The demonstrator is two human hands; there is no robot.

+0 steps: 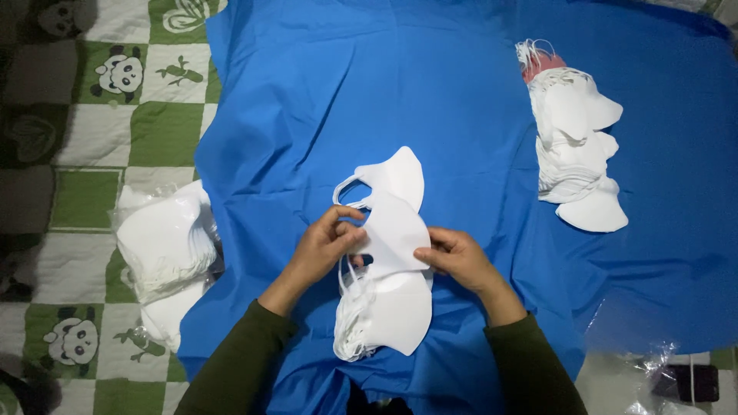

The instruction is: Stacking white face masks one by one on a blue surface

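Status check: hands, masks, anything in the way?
Left hand and right hand both pinching top white mask. Centre stack beneath. Other piles apart, nothing obstructing.

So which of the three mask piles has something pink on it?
The pile at the far right on the blue cloth: pink shows at its top end. The pile under the hands and the left one look all white.

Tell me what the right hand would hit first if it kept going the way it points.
The right hand points left across the white mask it grips; beyond that, probably the left hand.
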